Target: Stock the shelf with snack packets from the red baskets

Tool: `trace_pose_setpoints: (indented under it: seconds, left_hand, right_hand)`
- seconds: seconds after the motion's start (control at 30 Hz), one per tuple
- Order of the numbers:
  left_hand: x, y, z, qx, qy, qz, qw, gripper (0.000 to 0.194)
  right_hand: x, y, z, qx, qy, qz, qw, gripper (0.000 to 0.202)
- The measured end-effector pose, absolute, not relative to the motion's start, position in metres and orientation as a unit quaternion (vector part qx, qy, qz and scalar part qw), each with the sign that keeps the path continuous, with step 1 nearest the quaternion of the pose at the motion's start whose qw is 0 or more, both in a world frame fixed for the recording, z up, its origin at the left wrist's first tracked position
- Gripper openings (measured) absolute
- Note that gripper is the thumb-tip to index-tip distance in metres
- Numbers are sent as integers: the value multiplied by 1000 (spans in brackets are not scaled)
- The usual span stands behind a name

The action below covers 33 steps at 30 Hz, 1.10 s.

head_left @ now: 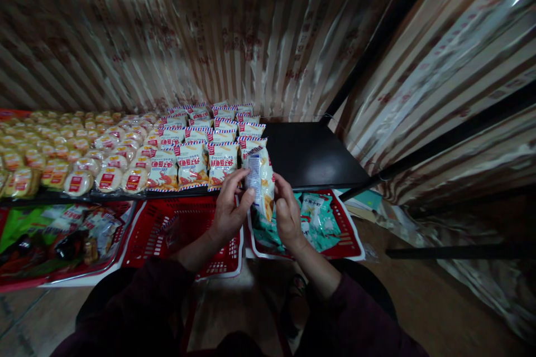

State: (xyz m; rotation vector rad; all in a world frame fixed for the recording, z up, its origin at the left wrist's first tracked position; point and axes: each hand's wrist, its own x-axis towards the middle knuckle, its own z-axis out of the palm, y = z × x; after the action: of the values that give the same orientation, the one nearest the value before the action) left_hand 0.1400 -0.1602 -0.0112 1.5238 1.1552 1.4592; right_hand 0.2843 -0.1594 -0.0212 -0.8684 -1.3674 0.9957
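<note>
A snack bag, turned so that its printed side panel faces me, is held in front of the shelf's edge. My left hand is closed on its left side, thumb and fingers pressed against it. On its right side my right hand grips the edge, with the fingers curled. Rows of matching white, blue and orange snack bags stand upright just behind and to the left. The held bag partly hides the front bag of the rightmost row.
Round wrapped crackers fill the black shelf's left part; its bare surface shows at right. Below stand a red basket, a basket of green packets and another with mixed packages. A black post rises at right.
</note>
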Motion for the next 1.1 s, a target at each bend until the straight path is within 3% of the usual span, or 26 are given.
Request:
trace_pose_setpoints:
  seconds: [0.2, 0.57, 0.93, 1.1]
  left_hand:
    - [144, -162, -9, 653, 486, 539, 216, 39]
    - [147, -166, -15, 662, 496, 505, 245, 40]
    - [147, -170, -12, 679, 489, 496, 231, 41]
    - [146, -169, -12, 687, 500, 487, 203, 41]
  right_hand:
    - [284, -160, -23, -345, -573, 486, 563, 70]
    - [274, -160, -21, -365, -478, 583, 547, 54]
    - [275, -160, -23, -395, -458, 574, 553, 42]
    - [278, -158, -31, -417, -519, 484, 568, 34]
